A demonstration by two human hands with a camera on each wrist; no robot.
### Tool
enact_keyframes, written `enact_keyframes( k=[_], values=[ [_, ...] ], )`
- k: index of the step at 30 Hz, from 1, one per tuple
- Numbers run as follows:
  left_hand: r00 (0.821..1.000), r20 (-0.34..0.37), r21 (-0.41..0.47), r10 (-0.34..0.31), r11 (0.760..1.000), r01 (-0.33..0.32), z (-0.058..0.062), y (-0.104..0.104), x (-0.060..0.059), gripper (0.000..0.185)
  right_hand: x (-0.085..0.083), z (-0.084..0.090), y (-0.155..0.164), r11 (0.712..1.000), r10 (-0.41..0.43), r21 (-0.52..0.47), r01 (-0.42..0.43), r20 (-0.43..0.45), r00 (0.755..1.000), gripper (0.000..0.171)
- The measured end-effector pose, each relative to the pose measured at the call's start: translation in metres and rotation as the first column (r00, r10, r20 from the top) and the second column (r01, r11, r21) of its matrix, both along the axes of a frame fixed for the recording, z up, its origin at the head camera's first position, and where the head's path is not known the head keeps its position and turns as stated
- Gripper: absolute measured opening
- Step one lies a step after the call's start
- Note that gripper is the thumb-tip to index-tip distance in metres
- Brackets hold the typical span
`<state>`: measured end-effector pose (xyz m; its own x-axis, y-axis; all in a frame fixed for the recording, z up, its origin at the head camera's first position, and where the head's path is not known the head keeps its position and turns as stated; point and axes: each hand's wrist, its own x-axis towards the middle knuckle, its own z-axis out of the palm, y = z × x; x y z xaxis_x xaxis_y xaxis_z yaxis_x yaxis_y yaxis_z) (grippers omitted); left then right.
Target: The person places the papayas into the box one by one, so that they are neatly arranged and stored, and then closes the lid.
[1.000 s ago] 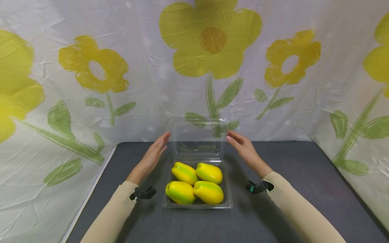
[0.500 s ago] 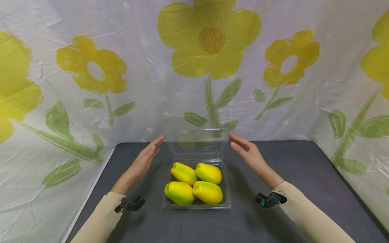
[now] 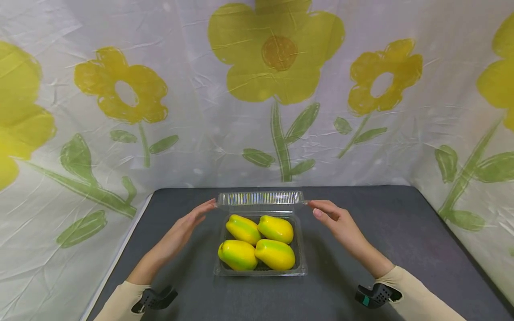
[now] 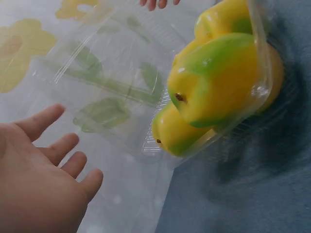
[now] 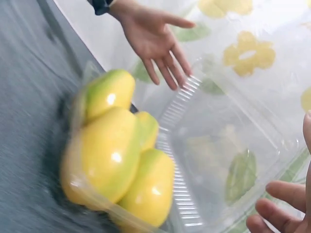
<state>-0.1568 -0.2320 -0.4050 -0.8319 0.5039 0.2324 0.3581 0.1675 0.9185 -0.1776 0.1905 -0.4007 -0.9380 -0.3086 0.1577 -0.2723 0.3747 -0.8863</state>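
Fingertips of the relaxed left hand (image 3: 182, 229) and right hand (image 3: 341, 223) flank the clear lid (image 3: 260, 198), half-lowered over four peppers (image 3: 257, 243).

I'm seeing the clear plastic clamshell box (image 3: 260, 267) sitting at lower centre, holding four yellow-green peppers (image 3: 257, 243), its lid (image 3: 260, 198) hanging half-lowered.

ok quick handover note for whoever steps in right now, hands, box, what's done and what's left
Left hand: open, fingertips at the left edge of the clear lid.
Right hand: open, fingertips at the lid's right edge.
Clamshell tray sits mid-table on the grey table, holding four yellow-green peppers.
Done: peppers are in the tray; lid is tipped forward, about halfway down.
Left: the lid is not yet down on the tray or pressed shut.
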Motion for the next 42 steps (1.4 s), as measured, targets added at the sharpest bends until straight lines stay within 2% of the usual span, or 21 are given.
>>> enact_keyframes(
  k=[4, 8, 13, 20, 25, 32, 36, 42],
  values=[
    [1.0, -0.003, -0.073, 0.011, 0.997, -0.011, -0.001, -0.003, 0.012, 0.052, 0.015, -0.008, 0.001, 1.0, 0.005, -0.008, -0.005, 0.028, 1.0, 0.036],
    [0.999, -0.006, -0.154, 0.044, 0.987, -0.044, -0.007, -0.005, 0.023, 0.05, 0.026, -0.016, -0.001, 1.0, 0.004, -0.017, -0.003, 0.051, 0.999, 0.034],
    [0.995, 0.005, -0.196, 0.104, 0.975, -0.101, -0.02, -0.001, 0.033, 0.043, 0.037, -0.025, -0.003, 0.999, -0.008, -0.032, 0.01, 0.053, 0.999, 0.033],
    [0.985, 0.019, -0.24, 0.173, 0.957, -0.164, -0.04, 0.005, 0.044, 0.042, 0.045, -0.041, -0.007, 0.998, -0.001, -0.065, 0.005, 0.06, 0.998, 0.035],
    [0.971, 0.012, -0.271, 0.24, 0.935, -0.228, -0.05, 0.01, 0.05, 0.044, 0.049, -0.053, -0.01, 1.0, -0.02, -0.008, 0.021, 0.084, 0.996, 0.039],
    [0.957, 0.005, -0.277, 0.291, 0.92, -0.279, -0.067, 0.015, 0.054, 0.043, 0.053, -0.067, -0.014, 0.998, -0.048, 0.052, 0.041, 0.141, 0.989, 0.048],
    [0.934, 0.041, -0.271, 0.354, 0.904, -0.33, -0.074, 0.017, 0.054, 0.042, 0.055, -0.073, -0.016, 0.997, -0.057, 0.065, 0.049, 0.134, 0.989, 0.05],
    [0.906, 0.107, -0.291, 0.41, 0.884, -0.366, -0.077, 0.02, 0.052, 0.045, 0.055, -0.078, -0.019, 0.997, -0.064, 0.062, 0.055, 0.151, 0.986, 0.053]
  ],
)
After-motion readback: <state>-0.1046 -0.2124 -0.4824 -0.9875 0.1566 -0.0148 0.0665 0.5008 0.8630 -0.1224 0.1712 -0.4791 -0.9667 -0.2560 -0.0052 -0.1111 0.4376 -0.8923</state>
